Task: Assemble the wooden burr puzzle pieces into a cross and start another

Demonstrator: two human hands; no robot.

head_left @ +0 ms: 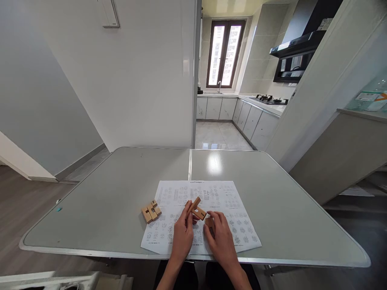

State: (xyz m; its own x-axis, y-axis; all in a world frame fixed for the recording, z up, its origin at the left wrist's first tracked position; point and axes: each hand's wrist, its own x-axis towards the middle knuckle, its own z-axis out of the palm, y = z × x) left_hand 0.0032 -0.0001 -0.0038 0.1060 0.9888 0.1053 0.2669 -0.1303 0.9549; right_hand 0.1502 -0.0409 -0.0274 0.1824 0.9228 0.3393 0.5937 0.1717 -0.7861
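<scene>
My left hand (184, 229) is closed on wooden puzzle pieces (193, 207), one a stick tilted upward and another a block with a dark mark on its end. Close by on the right, my right hand (220, 233) has its fingers curled round a further wooden puzzle piece (209, 223), partly hidden by the fingers. Both hands are over a printed sheet (242, 217) covered with small diagrams. To the left, a cluster of notched wooden pieces (151, 211) sits across the sheet's left edge, one of them bearing a dark mark.
The grey folding table (99, 201) has a metal rim and a centre seam. A small teal bit (59, 209) lies near its left edge. Beyond are a white wall (145, 72) and a kitchen with a gas hob (269, 99). Plastic bottles (371, 96) stand on a ledge at right.
</scene>
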